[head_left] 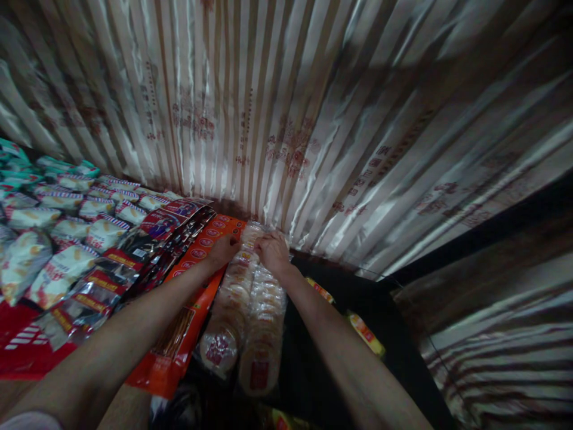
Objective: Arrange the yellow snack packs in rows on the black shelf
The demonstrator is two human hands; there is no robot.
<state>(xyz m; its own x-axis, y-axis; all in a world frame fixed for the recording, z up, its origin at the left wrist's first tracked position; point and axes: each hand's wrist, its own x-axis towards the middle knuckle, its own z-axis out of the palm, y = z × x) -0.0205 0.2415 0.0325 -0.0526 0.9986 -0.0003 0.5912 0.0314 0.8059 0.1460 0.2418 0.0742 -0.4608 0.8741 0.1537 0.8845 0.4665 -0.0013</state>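
Note:
Both my arms reach forward to two long clear sleeves of round rice crackers [250,310] that lie side by side, running away from me. My left hand [224,249] rests at the far end of the left sleeve, next to an orange snack packet [197,263]. My right hand [273,251] presses on the far end of the right sleeve [266,325]. The fingers of both hands curl onto the sleeve tops; the fingertips are partly hidden.
To the left lie rows of snack bags: dark red-labelled packets [102,280] and white puffed bags [58,239] with teal ones behind. A striped shiny curtain [286,107] hangs close behind. A dark surface [340,334] with small yellow-orange packets [364,331] lies to the right.

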